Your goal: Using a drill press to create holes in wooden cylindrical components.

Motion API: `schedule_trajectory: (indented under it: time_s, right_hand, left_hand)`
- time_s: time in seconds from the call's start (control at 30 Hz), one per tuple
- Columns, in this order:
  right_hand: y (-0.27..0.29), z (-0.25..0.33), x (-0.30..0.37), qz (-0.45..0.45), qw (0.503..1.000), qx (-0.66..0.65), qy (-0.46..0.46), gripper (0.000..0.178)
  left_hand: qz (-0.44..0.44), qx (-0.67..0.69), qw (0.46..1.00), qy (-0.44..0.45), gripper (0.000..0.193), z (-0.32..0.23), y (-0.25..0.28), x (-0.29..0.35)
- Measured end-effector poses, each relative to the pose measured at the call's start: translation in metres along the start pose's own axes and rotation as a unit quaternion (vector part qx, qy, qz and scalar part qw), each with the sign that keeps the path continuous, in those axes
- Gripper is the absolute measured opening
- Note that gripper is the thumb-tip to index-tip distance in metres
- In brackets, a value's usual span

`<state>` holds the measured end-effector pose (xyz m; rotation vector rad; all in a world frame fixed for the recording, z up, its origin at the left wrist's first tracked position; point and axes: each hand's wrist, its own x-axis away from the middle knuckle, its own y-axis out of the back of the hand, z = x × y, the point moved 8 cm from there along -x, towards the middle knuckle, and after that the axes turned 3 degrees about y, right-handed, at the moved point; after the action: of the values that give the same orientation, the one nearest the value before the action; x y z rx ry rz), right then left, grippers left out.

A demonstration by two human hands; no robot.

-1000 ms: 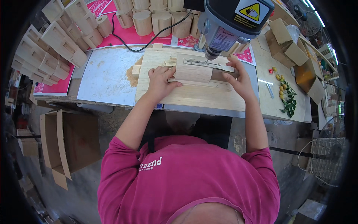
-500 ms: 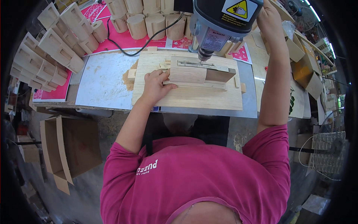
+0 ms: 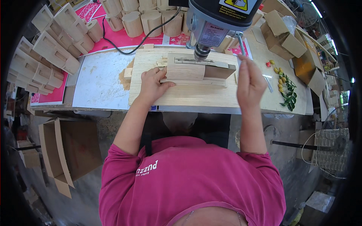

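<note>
A bench drill (image 3: pixel 222 19) stands over the table, its chuck (image 3: pixel 201 52) just above a pale wooden block (image 3: pixel 185 71). On the block's top lies a slotted metal strip (image 3: pixel 194 61). The block sits in a jig on a wooden board (image 3: pixel 158 98). My left hand (image 3: pixel 154 86) is at the block's left end, fingers against it and thumb along the jig's front. To the right of the drill, my right hand (image 3: pixel 252 81) is closed on the end of the feed lever (image 3: pixel 241 44). Whether the bit touches the block cannot be seen.
Several wooden pieces with cut recesses (image 3: pixel 56 51) stand at the left, and rounded blocks (image 3: pixel 132 24) at the back. A black cable (image 3: pixel 145 41) runs to the drill. At the right are a sprig with yellow fruits (image 3: pixel 288 92) and a cardboard box (image 3: pixel 283 35).
My right hand has come down and toward me, swinging the lever with it. The left hand stays at the block. The whole view has shifted slightly.
</note>
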<state>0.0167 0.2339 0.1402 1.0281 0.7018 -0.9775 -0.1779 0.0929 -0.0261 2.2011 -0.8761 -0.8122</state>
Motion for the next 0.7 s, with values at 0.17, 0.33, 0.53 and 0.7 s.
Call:
schedule_trajectory:
  time_s: [0.17, 0.33, 0.53, 0.7]
  right_hand:
    - [-0.031, -0.029, 0.031, 0.001, 0.999, -0.027, -0.021, 0.016]
    - [-0.025, -0.024, 0.027, -0.007, 0.999, -0.049, 0.003, 0.014]
    - [0.014, -0.002, -0.066, 0.003, 1.0, 0.021, -0.003, 0.023]
    - [-0.017, -0.035, -0.16, 0.021, 0.989, 0.142, 0.022, 0.038]
  left_hand:
    - [-0.018, -0.026, 0.999, -0.023, 0.056, -0.001, 0.001, 0.001]
    - [-0.029, -0.044, 0.998, -0.024, 0.056, -0.002, 0.003, 0.004]
    - [-0.031, -0.054, 0.998, -0.028, 0.055, -0.011, 0.001, 0.004]
    - [-0.061, -0.052, 0.995, -0.05, 0.057, -0.04, -0.019, -0.006]
